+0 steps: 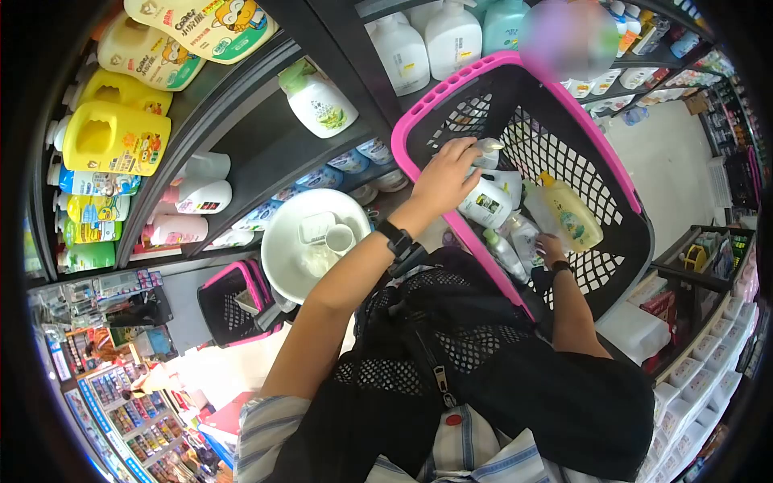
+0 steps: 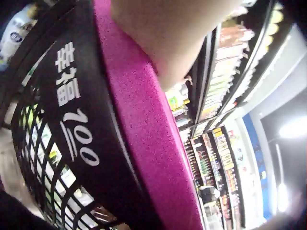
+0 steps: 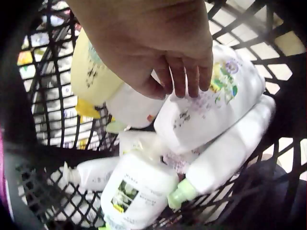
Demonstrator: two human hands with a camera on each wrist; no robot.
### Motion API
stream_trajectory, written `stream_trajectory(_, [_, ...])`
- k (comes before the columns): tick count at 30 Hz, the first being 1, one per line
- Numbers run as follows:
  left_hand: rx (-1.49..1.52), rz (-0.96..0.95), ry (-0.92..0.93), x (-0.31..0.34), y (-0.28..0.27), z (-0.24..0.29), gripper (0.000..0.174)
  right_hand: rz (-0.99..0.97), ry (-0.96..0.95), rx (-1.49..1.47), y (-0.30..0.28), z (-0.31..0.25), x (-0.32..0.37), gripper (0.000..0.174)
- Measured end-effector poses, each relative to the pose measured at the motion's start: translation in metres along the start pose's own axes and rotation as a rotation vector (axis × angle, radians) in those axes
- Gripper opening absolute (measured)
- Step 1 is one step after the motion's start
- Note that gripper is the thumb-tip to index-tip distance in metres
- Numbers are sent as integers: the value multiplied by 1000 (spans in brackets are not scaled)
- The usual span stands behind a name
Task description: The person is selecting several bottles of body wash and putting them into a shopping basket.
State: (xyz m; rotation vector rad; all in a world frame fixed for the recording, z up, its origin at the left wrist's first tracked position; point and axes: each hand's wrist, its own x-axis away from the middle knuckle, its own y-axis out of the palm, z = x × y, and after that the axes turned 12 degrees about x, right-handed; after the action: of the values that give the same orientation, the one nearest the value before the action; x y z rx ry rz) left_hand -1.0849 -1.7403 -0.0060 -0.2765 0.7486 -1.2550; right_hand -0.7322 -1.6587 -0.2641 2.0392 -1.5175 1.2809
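your left hand (image 1: 444, 179) reaches over the pink rim of the basket (image 1: 451, 84), centre of the head view, its fingers curled on the top of a white pump bottle (image 1: 485, 201) inside. your right hand (image 3: 144, 43) hangs lower in the basket, fingers (image 3: 184, 79) loose and together, tips on a white flowered bottle (image 3: 220, 110) beside a yellow bottle (image 3: 88, 76).

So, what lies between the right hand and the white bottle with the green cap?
A larger white bottle with a flower print. The right hand is at its upper side, and the green-capped bottle lies along its lower side. The right wrist view shows it.
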Motion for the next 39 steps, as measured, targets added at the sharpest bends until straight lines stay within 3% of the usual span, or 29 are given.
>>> stream_trajectory(2, [-52,0,-87,2,1,-4,23,12,-217,199,22,-7,-23,34])
stream_trajectory(3, [-103,-1,-165,4,0,-6,23,228,-460,436,39,-9,-37,41])
stream_trajectory(8, [-114,52,-150,5,2,-4,19,128,-855,893,102,-88,-36,77])
stream_trajectory(9, [-126,62,-160,6,3,-5,19,113,-868,895,113,-102,-33,77])
stream_trajectory(12, [-156,-88,-179,8,1,-8,18,-95,-816,1034,147,-140,-28,114])
stream_trajectory(15, [-193,-123,-258,8,3,-7,14,-261,-778,1114,173,-154,-38,117])
stream_trajectory(24, [-154,-48,-311,8,4,-9,9,-171,-544,1498,184,-163,-17,114])
stream_trajectory(27, [-145,-50,-320,7,4,-8,9,-84,-591,1457,186,-146,-25,118])
stream_trajectory(29, [-162,-44,-333,7,3,-7,8,-187,-690,1292,179,-144,-29,117])
stream_trajectory(35, [-179,-74,-326,9,4,-11,7,-48,-856,1062,148,-149,35,97])
stream_trajectory(36, [-187,-45,-325,10,6,-12,7,11,-1014,975,142,-131,11,95])
stream_trajectory(39, [-184,6,-270,13,6,-11,6,-37,-843,676,119,-151,58,94])
